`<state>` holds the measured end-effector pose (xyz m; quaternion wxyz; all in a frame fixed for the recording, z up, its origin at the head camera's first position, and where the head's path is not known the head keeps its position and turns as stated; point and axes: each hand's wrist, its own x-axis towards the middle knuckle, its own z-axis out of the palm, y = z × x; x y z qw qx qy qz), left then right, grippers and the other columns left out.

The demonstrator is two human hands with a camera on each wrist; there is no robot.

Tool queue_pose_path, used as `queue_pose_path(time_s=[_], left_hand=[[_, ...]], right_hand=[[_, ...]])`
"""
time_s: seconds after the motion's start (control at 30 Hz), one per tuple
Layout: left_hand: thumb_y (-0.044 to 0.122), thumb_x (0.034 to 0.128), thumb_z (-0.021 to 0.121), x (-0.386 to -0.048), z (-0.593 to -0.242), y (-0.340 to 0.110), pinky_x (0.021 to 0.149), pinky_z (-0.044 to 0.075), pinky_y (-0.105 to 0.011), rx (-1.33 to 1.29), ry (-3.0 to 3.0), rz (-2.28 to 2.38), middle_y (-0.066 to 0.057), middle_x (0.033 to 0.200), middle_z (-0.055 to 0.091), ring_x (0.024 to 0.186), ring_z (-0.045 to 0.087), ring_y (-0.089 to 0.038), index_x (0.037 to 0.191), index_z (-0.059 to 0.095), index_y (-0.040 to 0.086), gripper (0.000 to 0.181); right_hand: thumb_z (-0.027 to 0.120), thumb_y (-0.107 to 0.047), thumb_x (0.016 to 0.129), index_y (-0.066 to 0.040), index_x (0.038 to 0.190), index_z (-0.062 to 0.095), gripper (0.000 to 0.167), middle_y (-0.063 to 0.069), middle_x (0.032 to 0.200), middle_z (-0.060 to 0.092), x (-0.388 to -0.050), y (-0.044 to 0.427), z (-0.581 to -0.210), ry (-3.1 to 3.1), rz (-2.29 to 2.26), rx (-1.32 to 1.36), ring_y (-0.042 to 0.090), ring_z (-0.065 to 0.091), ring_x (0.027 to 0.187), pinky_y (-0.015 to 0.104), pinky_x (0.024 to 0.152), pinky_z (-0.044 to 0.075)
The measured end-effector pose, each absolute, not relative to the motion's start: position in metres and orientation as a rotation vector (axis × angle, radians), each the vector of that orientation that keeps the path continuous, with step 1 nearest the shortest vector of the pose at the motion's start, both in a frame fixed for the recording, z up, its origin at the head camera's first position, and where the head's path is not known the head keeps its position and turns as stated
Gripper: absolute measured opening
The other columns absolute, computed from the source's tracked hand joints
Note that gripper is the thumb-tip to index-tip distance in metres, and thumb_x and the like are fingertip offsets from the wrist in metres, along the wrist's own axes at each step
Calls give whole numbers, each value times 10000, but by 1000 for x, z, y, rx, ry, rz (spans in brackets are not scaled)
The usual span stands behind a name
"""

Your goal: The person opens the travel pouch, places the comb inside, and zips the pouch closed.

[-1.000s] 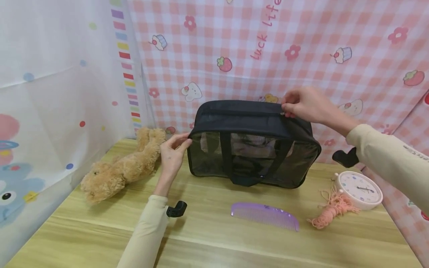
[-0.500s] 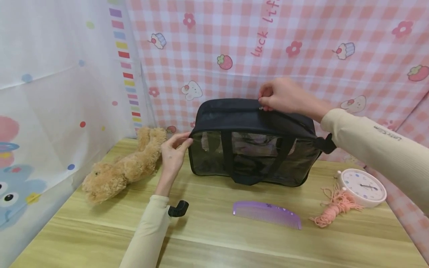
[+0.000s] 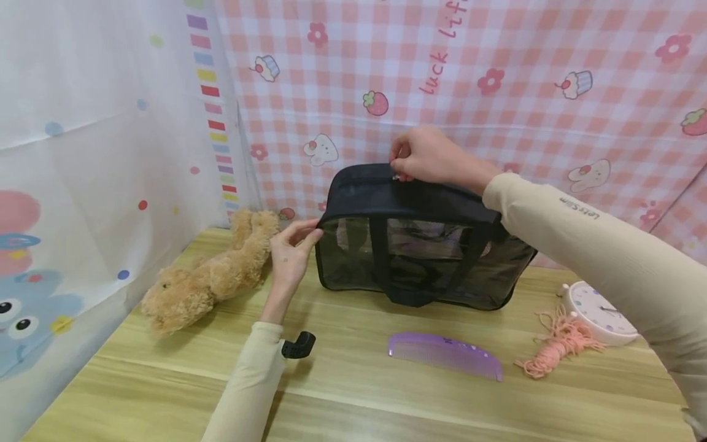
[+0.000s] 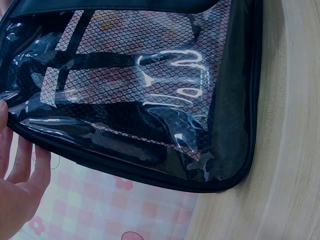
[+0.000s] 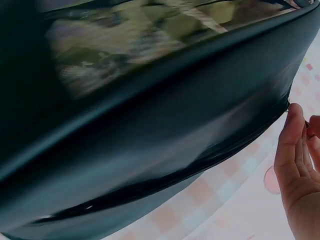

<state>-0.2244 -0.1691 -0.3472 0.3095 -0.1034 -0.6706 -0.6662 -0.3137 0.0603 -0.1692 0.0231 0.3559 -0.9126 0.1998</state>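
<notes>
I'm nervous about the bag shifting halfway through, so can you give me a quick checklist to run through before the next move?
1. Bag steadied: ok. The left hand grips the upper left corner of the black bag.
2. Zipper pull held: ok. The right hand pinches the zipper pull on the top.
3. Bag upright: ok. It stands on the table.
4. Pull at the left end of the top: not ok. It sits partway along.
5. Purple comb out of the way: ok. The purple comb lies in front, apart from the bag.
6. Bag's contents: cannot tell. Reflections and dark panels obscure the inside.
</notes>
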Motion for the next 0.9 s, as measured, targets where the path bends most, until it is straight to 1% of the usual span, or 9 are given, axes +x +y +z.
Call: queue_pose_path(time_s=[0.1, 0.2, 0.43, 0.57, 0.7, 0.9], left_hand=[[-21, 843, 692, -226, -346, -170, 761, 523, -251, -287, -1765, -1764, -232, 953, 670, 840, 646, -134, 1025, 685, -100, 199], [-27, 845, 689, -226, -346, -170, 755, 523, -248, -294, -1760, -1770, -232, 969, 670, 836, 645, -117, 1026, 680, -112, 200], [-31, 849, 682, -225, -345, -171, 728, 512, -234, -276, -1763, -1762, -281, 981, 650, 828, 637, -125, 1023, 684, -109, 190], [-11, 856, 682, -223, -347, -171, 750, 515, -250, -241, -1784, -1776, -255, 990, 657, 849, 638, -131, 1033, 688, -91, 194], [-13, 861, 676, -222, -350, -170, 763, 518, -255, -230, -1786, -1794, -257, 1008, 654, 858, 636, -129, 1040, 684, -94, 196], [-24, 854, 679, -225, -345, -171, 751, 519, -242, -254, -1778, -1774, -271, 1001, 655, 847, 642, -124, 1026, 685, -102, 189]], right_hand=[[534, -97, 914, -7, 969, 684, 184, 60, 750, 687, -315, 51, -169, -2820, 620, 1120, 151, 648, 657, 296, 643, 534], [537, -98, 918, -9, 958, 688, 179, 56, 731, 683, -317, 42, -168, -2821, 598, 1139, 152, 646, 647, 303, 637, 528], [541, -96, 926, -2, 940, 679, 168, 61, 726, 684, -321, 20, -169, -2824, 589, 1205, 169, 641, 645, 306, 629, 518], [539, -81, 915, 5, 918, 684, 168, 64, 700, 678, -322, 2, -172, -2813, 575, 1245, 171, 636, 616, 293, 604, 518], [524, -74, 914, 14, 934, 690, 189, 73, 701, 676, -324, -12, -173, -2827, 547, 1284, 163, 641, 604, 278, 590, 530], [499, -74, 917, 31, 945, 697, 226, 85, 701, 673, -324, -18, -169, -2829, 526, 1293, 166, 644, 600, 279, 598, 531]])
